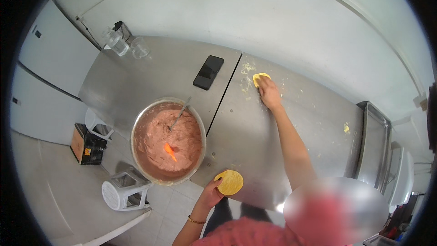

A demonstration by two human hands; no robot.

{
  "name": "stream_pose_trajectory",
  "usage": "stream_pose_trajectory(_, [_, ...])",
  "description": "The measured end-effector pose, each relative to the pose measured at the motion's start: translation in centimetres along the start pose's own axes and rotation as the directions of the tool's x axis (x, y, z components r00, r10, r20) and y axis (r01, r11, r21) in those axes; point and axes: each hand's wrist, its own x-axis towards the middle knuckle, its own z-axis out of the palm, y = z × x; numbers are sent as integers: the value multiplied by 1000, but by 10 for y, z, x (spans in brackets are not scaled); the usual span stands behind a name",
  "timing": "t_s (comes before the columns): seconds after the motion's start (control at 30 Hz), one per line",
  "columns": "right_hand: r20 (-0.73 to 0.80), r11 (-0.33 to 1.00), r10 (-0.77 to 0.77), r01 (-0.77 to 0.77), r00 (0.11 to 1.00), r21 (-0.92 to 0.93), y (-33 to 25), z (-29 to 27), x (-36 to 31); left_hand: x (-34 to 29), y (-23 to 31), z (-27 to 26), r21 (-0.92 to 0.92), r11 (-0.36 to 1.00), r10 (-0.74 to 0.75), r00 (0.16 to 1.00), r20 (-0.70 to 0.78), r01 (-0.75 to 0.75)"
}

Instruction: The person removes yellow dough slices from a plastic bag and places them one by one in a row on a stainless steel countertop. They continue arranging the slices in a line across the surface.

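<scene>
Near the table's front edge, my left hand grips a round yellow tortilla by its left rim, thumb on top; whether more lie beneath it I cannot tell. My right arm reaches far across the steel table. The fingers of my right hand are bent over a smaller-looking yellow tortilla at the table's far side and partly cover it. Left of my hands stands a big metal bowl of pinkish paste. A metal spoon or fork handle and an orange utensil stick out of the paste.
A black phone lies behind the bowl, near the seam between the tabletops. A clear pitcher and plastic cup stand at the far left. Metal trays lean at the right end. Yellow crumbs dot the steel. White stools stand below left.
</scene>
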Motion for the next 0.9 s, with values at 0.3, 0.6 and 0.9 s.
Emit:
stream_pose_trajectory(0.3, [227,989,-119,96,967,109,23,8,0,0,4,7,-9,1000,0,1000,17,0])
stream_pose_trajectory(0.6, [312,988,-156,149,937,46,22,1,3,4,2,-6,-127,991,-39,999,-19,37])
stream_pose_trajectory(0.9, [314,996,-93,90,945,23,12,-2,9,-10,12,-2,-132,990,-52,998,17,54])
